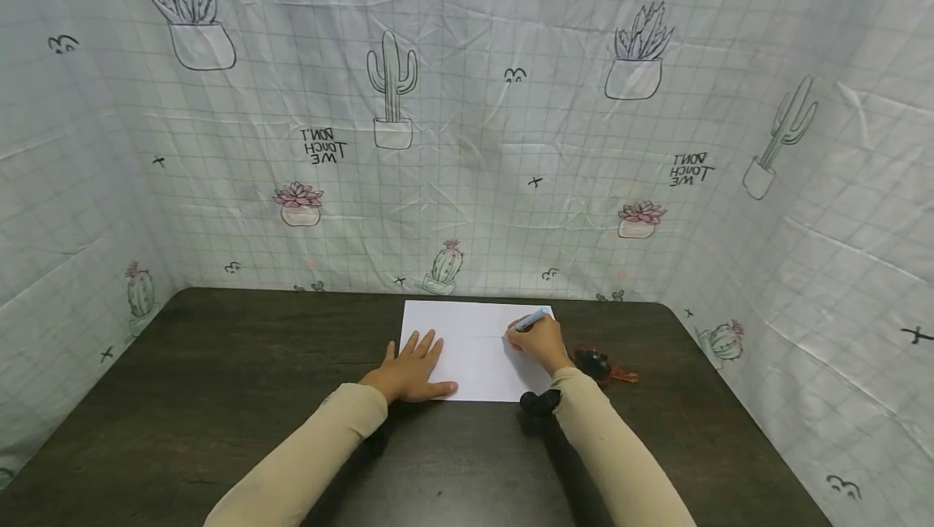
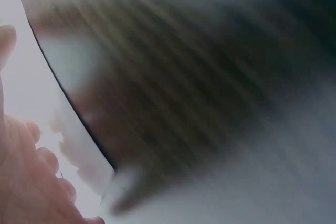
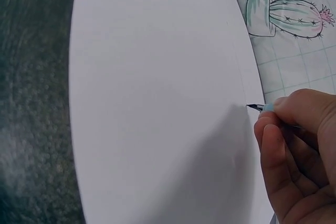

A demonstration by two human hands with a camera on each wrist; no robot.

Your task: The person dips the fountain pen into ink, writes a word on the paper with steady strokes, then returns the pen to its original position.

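A white sheet of paper (image 1: 474, 373) lies on the dark table. My left hand (image 1: 412, 369) rests on its left side with fingers spread; in the left wrist view that hand (image 2: 26, 177) shows at the lower left over the sheet. Between the thumb and fingers of my right hand (image 1: 540, 340) is a light blue pen (image 1: 531, 319), which I pinch near its tip. Its dark point meets the paper at the end of a thin line (image 1: 483, 337). In the right wrist view, the pen's tip (image 3: 256, 107) touches the paper (image 3: 157, 77) near its far edge.
To the right of the paper, partly behind my right wrist, lies a dark and reddish-brown object (image 1: 594, 365). A white cloth (image 1: 467, 105) with cactus drawings hangs behind and beside the dark wooden table (image 1: 219, 397).
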